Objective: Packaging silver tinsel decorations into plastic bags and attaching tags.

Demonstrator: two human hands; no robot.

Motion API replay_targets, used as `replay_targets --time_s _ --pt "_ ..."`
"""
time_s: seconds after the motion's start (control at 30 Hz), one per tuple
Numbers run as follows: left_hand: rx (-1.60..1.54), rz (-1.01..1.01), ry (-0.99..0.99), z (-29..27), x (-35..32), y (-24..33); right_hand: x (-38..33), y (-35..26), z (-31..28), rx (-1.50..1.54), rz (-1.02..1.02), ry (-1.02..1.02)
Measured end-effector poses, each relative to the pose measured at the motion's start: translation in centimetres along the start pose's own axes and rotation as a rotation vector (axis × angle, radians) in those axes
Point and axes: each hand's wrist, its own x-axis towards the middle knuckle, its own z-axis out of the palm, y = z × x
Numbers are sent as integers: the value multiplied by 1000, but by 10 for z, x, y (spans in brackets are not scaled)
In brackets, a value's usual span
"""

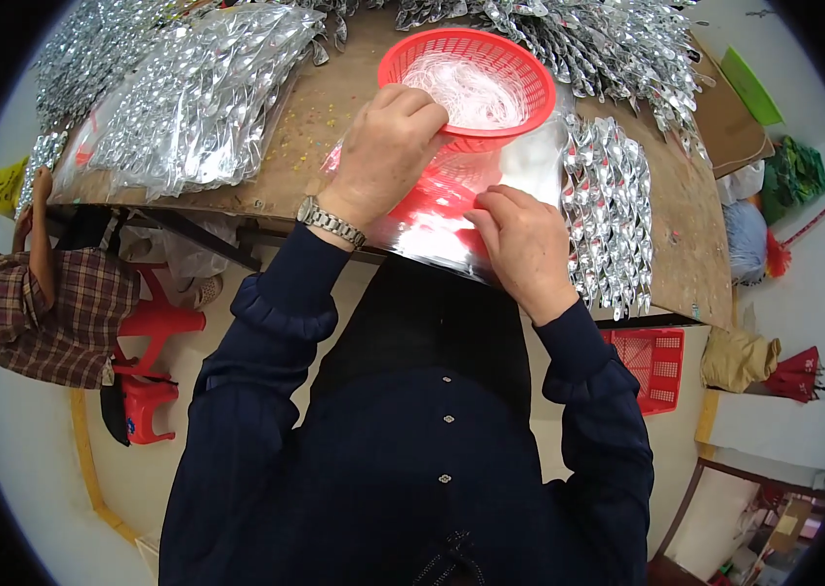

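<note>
My left hand (388,146), with a metal watch (332,223) on its wrist, is closed at the near left rim of a red plastic basket (541,115). Inside the basket lies a tangle of thin white strings (471,90). Lower and to the right, my right hand (528,244) has its thumb and fingers pressed together above shiny clear plastic bags (432,234) with red patches. What either hand pinches is too fine or hidden to make out. Twisted silver strips (610,210) lie just right of my right hand.
More silver strips in a clear bag (203,107) cover the table's left, and another heap (598,49) lies at the back. A person in a plaid shirt (66,313) works at the left end. Below the table are red stools (151,405) and a red crate (652,369).
</note>
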Motion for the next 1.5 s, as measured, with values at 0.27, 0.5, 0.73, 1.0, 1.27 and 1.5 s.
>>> replay_targets --time_s 0.27,0.5,0.73,1.0,1.27,1.5 --pt "23 -30 12 -1 -3 -13 1 8 22 -212 12 62" --pt "43 -49 19 -1 -6 -20 4 -9 -2 -125 -40 -113" --pt "75 -110 46 -6 -3 -18 31 -7 0 -78 -100 -118" --pt "102 -97 85 -9 1 -19 59 0 42 -139 -43 -5" --pt "116 -114 76 -13 2 -20 60 3 32 -203 -184 -50" --pt "125 -111 78 -15 -3 -25 61 1 11 59 -85 -172"
